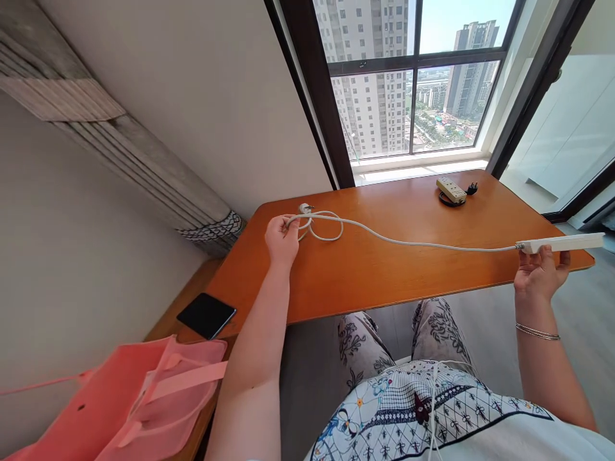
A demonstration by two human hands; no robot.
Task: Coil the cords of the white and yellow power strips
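While the left hand (282,240) pinches the white cord (408,244) between thumb and fingers, over the left part of the table (365,282), the right hand (542,275) grasps the white power strip (567,242) from below at the table's right end. The left hand is nearly closed, its fingers curled around the cord. The right hand is partly open, with thumb and fingertips pressed to the strip's underside and near face.

The cord sags slightly between the two hands, over the table, and joins the end of the strip that faces the table's middle. Its loops lie on the table's left part, beside the left hand, and the white plug (305,208) is just beyond that hand, toward the table's far edge.

The table's corners are rounded, and its near edge runs above the person's knees (439,330). Brown wood shows on both sides of the cord, giving the hands room across the table's middle. Near the table's far right corner are a beige socket block (451,189) and its black plug (472,188). A black tablet (206,315) lies at the table's near left corner, and a pink bag (163,397) sits just beside that corner.
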